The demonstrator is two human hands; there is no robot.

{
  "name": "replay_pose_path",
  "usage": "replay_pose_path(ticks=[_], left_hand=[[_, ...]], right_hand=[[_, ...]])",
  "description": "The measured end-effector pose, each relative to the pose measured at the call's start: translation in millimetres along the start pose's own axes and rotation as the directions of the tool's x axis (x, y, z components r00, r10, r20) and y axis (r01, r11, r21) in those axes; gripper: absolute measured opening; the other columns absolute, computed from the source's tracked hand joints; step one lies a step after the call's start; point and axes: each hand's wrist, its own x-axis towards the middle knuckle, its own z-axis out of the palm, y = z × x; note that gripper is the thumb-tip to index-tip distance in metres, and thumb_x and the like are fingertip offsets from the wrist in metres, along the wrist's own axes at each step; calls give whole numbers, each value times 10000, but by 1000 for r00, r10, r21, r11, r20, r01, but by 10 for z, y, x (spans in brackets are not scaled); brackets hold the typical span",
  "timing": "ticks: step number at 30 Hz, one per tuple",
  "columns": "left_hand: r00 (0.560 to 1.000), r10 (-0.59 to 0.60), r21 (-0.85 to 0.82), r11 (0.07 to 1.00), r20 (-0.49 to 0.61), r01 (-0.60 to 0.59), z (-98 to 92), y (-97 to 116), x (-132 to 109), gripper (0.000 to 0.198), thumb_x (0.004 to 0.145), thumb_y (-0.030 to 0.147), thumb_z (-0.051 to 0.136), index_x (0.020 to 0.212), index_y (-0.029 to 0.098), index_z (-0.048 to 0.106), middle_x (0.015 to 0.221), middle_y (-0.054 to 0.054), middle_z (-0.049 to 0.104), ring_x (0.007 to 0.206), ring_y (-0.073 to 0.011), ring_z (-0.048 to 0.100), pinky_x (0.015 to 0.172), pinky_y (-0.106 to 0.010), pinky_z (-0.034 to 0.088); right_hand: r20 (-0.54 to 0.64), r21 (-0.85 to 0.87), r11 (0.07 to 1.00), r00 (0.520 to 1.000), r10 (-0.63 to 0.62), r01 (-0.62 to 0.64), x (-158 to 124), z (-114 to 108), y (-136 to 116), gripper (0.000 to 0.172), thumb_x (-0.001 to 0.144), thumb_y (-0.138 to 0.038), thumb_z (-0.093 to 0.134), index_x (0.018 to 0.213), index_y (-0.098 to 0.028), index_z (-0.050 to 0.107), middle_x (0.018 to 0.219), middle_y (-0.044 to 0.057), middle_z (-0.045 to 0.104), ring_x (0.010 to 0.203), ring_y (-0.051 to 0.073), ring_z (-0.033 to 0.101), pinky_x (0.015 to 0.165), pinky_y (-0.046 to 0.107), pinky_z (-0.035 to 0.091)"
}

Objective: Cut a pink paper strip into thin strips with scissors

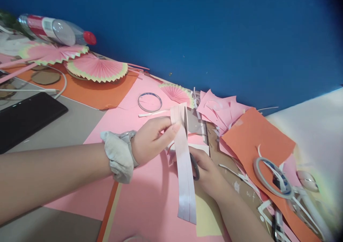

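Observation:
My left hand [154, 138] pinches a long white paper strip [184, 177] between thumb and fingers. The strip bends over at its top, and its lower end hangs down over the pink paper [142, 199]. A faint line runs along the strip's length. Behind the strip, my right hand [207, 169] is closed around scissors with a black handle [196, 167]. The paper hides most of the scissors, so I cannot tell how their blades lie.
Pleated pink fans [98, 67] lie at the back left near a plastic bottle [60, 29]. A black phone [30, 119] rests on the left. Tape rolls [150, 110], orange paper [257, 136], pink scraps [222, 108] and a computer mouse [308, 180] are spread about. A blue wall [200, 38] stands behind.

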Motion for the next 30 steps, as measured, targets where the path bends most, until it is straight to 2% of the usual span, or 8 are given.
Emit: replay_pose_path(ticks=[5, 13, 17, 23, 27, 30], left_hand=[[1000, -6, 9, 1000, 3, 6, 0, 3, 5, 403, 952, 317, 315, 619, 163, 482, 562, 20, 464, 540, -94, 392, 530, -224, 348], [999, -38, 68, 997, 37, 35, -1, -9, -6, 369, 945, 301, 318, 604, 172, 374, 580, 34, 344, 545, -91, 349, 537, -238, 322], [999, -28, 71, 997, 39, 25, -4, -6, 0, 369, 944, 300, 316, 601, 173, 366, 575, 36, 345, 546, -90, 354, 540, -236, 323], [999, -18, 43, 999, 33, 16, -9, 10, 5, 371, 945, 292, 328, 603, 167, 400, 568, 35, 364, 545, -91, 364, 536, -234, 325], [1000, -3, -50, 999, 17, 3, -7, 9, -2, 352, 949, 288, 326, 658, 159, 478, 624, 11, 476, 600, -104, 437, 586, -235, 385], [996, -13, -71, 997, -83, 7, 1, -2, -7, 357, 955, 316, 315, 665, 165, 458, 647, 6, 475, 613, -108, 448, 608, -244, 401]], right_hand=[[15, -5, 1000, 1000, 22, -21, -1, -1, -29, 153, 800, -105, 450, 679, -198, 467, 557, -43, 497, 602, 134, 474, 569, 229, 364], [-32, -34, 998, 999, 43, -44, -1, -3, -15, 124, 747, -96, 486, 670, -192, 473, 680, -10, 546, 654, 154, 510, 593, 241, 390], [-4, -16, 999, 999, 32, -32, -1, -1, -26, 128, 756, -95, 484, 677, -196, 472, 624, -24, 504, 639, 152, 510, 585, 237, 387], [-17, -39, 999, 1000, 24, -24, -8, 2, -24, 136, 745, -78, 497, 675, -195, 502, 612, -16, 510, 789, 192, 547, 625, 238, 407], [-31, -48, 997, 998, 58, -59, -14, 6, 13, 145, 782, -112, 469, 747, -175, 595, 686, 4, 580, 659, 164, 535, 587, 253, 415], [-24, -22, 997, 997, 68, -69, -14, 8, 22, 141, 796, -134, 477, 763, -169, 609, 635, -6, 580, 579, 148, 514, 562, 258, 413]])
